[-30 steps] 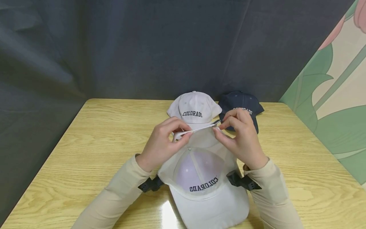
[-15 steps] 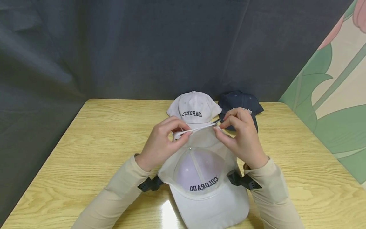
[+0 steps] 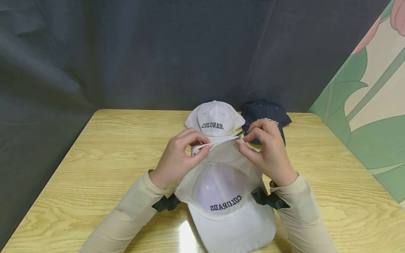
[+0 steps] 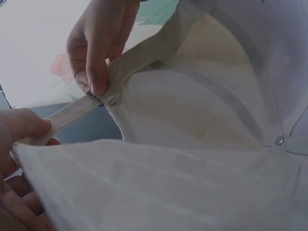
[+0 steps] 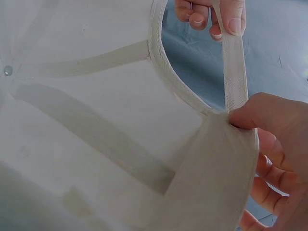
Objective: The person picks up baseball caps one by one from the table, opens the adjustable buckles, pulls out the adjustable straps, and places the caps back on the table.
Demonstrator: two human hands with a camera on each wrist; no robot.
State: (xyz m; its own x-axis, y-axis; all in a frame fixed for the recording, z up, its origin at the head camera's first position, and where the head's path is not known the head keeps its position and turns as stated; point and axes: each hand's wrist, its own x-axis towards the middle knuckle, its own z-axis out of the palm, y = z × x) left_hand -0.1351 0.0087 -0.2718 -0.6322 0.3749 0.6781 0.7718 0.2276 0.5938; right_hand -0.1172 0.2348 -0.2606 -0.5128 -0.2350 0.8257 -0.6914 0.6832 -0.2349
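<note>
A white baseball cap (image 3: 238, 228) is held with its inside facing me and its brim toward me; the lettering COLORADO shows reversed through the front panel. Its back strap (image 5: 235, 72) is stretched between both hands. The left hand (image 3: 180, 156) pinches the strap between thumb and fingers, left of the middle. At the strap's other end, the right hand (image 3: 267, 154) pinches the cap's back edge by a small metal buckle (image 3: 238, 135). In the left wrist view, the right thumb presses at that buckle, partly hiding it.
Behind the hands, a second white COLORADO cap (image 3: 215, 117) sits on the wooden table (image 3: 126, 140), with a navy cap (image 3: 265, 109) to its right, partly hidden by the right hand. A dark curtain (image 3: 177, 52) hangs along the back; a flower-painted wall (image 3: 383, 105) stands at right.
</note>
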